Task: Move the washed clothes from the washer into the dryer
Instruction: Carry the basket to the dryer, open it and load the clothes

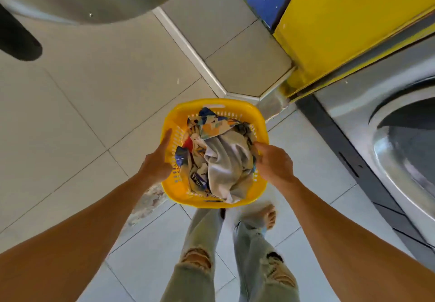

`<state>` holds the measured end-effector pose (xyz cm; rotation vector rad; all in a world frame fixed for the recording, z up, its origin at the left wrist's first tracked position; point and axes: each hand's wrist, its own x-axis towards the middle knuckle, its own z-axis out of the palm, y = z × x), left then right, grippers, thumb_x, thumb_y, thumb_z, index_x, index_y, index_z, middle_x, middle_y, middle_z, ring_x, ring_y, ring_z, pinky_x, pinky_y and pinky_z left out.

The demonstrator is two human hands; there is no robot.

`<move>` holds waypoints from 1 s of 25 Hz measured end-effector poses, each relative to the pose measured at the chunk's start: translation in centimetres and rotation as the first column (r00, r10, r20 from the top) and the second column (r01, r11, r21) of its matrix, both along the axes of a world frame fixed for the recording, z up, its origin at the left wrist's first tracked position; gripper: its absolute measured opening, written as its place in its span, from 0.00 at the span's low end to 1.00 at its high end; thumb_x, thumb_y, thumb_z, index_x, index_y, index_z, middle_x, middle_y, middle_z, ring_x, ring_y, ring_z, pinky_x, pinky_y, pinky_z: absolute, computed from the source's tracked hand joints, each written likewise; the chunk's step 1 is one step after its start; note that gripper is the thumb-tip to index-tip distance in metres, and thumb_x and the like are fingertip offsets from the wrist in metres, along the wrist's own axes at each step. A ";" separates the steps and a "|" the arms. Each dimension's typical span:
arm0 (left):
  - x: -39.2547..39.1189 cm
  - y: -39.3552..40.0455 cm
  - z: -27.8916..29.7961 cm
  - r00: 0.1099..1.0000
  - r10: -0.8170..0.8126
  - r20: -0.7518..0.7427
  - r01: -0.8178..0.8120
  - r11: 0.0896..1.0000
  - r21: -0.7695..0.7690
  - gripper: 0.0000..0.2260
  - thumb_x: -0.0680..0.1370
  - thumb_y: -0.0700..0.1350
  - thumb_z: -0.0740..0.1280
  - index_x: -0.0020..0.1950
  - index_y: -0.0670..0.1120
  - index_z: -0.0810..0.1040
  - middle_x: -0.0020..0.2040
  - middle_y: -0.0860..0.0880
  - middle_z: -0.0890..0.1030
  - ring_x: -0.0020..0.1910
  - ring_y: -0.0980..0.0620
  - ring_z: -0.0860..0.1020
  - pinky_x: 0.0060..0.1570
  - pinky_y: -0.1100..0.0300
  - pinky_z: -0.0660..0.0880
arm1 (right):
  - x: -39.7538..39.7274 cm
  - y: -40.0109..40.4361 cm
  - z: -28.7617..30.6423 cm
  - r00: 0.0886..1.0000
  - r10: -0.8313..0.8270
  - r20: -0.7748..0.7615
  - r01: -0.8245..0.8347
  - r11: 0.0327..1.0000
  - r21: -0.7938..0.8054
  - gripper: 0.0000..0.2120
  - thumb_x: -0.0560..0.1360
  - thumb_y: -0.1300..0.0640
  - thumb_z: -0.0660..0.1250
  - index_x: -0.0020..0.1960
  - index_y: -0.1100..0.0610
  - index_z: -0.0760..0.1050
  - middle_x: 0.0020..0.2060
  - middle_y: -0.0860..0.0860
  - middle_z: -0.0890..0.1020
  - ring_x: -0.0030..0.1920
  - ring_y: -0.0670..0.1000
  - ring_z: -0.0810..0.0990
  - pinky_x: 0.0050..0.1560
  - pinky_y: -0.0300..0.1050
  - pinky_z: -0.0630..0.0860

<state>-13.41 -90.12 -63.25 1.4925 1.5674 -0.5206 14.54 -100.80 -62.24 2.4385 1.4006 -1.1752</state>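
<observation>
I'm looking down at the yellow basket (pixel 215 153) on the floor beside a machine's open door (pixel 404 141), full of clothes (pixel 221 160). They're probably damp, so floppy and heavy; I'd be grabbing deep bunches. My left hand (pixel 157 158) is resting flat against the rim, fingers straight; my right hand (pixel 273 162) is clutching the grey cloth.

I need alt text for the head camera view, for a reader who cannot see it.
A person's left hand and right hand hold a yellow laundry basket of crumpled clothes above a tiled floor. A steel machine with a round door stands at right.
</observation>
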 end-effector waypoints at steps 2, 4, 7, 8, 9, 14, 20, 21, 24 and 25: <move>-0.9 1.2 -3.0 0.998 0.066 -0.007 -0.066 0.998 0.002 0.47 0.72 0.32 0.62 0.75 0.70 0.40 0.57 0.40 0.78 0.36 0.43 0.78 0.32 0.51 0.77 | -0.8 2.2 -2.3 1.000 0.014 0.000 -0.014 1.000 -0.006 0.15 0.78 0.53 0.62 0.65 0.49 0.74 0.55 0.58 0.82 0.57 0.65 0.79 0.51 0.54 0.76; -1.6 1.7 -5.0 0.993 0.119 -0.004 -0.119 0.993 -0.001 0.47 0.72 0.32 0.62 0.75 0.69 0.41 0.58 0.41 0.78 0.40 0.40 0.80 0.38 0.45 0.79 | -1.4 3.7 -4.2 1.000 0.018 0.007 -0.018 1.000 -0.008 0.17 0.79 0.55 0.62 0.67 0.48 0.72 0.57 0.58 0.82 0.59 0.65 0.78 0.54 0.55 0.75; -2.1 2.6 -7.0 0.988 0.152 0.009 -0.152 0.988 -0.009 0.46 0.74 0.33 0.62 0.75 0.68 0.40 0.53 0.42 0.76 0.37 0.43 0.78 0.36 0.49 0.77 | -1.9 5.5 -7.6 0.995 0.073 0.063 -0.074 0.997 0.013 0.22 0.77 0.59 0.64 0.69 0.46 0.70 0.57 0.59 0.80 0.59 0.64 0.78 0.54 0.55 0.75; -1.9 2.8 -7.4 0.990 0.143 0.008 -0.143 0.989 -0.026 0.46 0.74 0.33 0.62 0.76 0.68 0.39 0.51 0.43 0.75 0.35 0.46 0.76 0.32 0.52 0.75 | -1.9 6.0 -8.5 0.992 0.094 0.083 -0.095 0.995 0.012 0.22 0.76 0.59 0.65 0.69 0.46 0.70 0.57 0.59 0.79 0.59 0.65 0.77 0.54 0.55 0.75; -1.5 3.1 -7.8 0.989 0.150 0.016 -0.149 0.988 -0.047 0.47 0.74 0.32 0.62 0.76 0.67 0.38 0.50 0.43 0.74 0.33 0.48 0.74 0.29 0.54 0.73 | -1.8 6.5 -9.2 0.988 0.106 0.108 -0.108 0.994 0.006 0.22 0.76 0.59 0.66 0.69 0.47 0.70 0.58 0.60 0.78 0.59 0.65 0.77 0.54 0.56 0.74; -0.1 3.2 -8.5 0.976 0.210 0.059 -0.206 0.976 -0.074 0.48 0.73 0.28 0.61 0.76 0.65 0.37 0.58 0.39 0.76 0.43 0.40 0.79 0.29 0.56 0.71 | -0.6 8.0 -10.7 0.979 0.104 0.175 -0.110 0.994 0.023 0.18 0.77 0.59 0.66 0.66 0.52 0.72 0.57 0.63 0.76 0.58 0.68 0.76 0.54 0.58 0.74; 3.4 2.6 -5.8 0.949 0.315 -0.031 -0.311 0.946 0.090 0.36 0.74 0.38 0.60 0.77 0.63 0.55 0.67 0.38 0.68 0.64 0.36 0.70 0.52 0.47 0.76 | -0.2 6.5 -8.7 1.000 0.004 0.022 -0.006 0.995 0.099 0.23 0.78 0.62 0.63 0.71 0.48 0.67 0.63 0.61 0.72 0.62 0.65 0.75 0.56 0.57 0.74; 4.8 2.5 -4.7 0.935 0.355 -0.019 -0.348 0.926 0.146 0.33 0.74 0.40 0.60 0.75 0.63 0.60 0.71 0.40 0.65 0.70 0.36 0.64 0.61 0.42 0.72 | -0.1 5.7 -7.8 0.998 -0.065 -0.020 0.067 0.988 0.141 0.25 0.78 0.63 0.63 0.72 0.49 0.66 0.66 0.60 0.71 0.64 0.63 0.74 0.58 0.56 0.73; 11.0 1.6 0.0 0.909 0.358 0.214 -0.404 0.884 0.234 0.28 0.71 0.44 0.59 0.69 0.62 0.70 0.70 0.44 0.69 0.70 0.39 0.68 0.66 0.39 0.70 | 0.8 2.8 -4.4 0.972 -0.211 -0.102 0.230 0.942 0.245 0.27 0.78 0.63 0.63 0.75 0.51 0.61 0.69 0.57 0.71 0.67 0.58 0.73 0.61 0.52 0.74; 13.4 1.0 1.8 0.902 0.314 0.295 -0.386 0.894 0.227 0.26 0.70 0.44 0.59 0.68 0.61 0.73 0.68 0.46 0.73 0.64 0.43 0.74 0.62 0.44 0.73 | 1.4 1.7 -3.0 0.958 -0.253 -0.136 0.280 0.926 0.254 0.28 0.79 0.62 0.63 0.76 0.50 0.61 0.69 0.56 0.70 0.67 0.57 0.74 0.61 0.52 0.75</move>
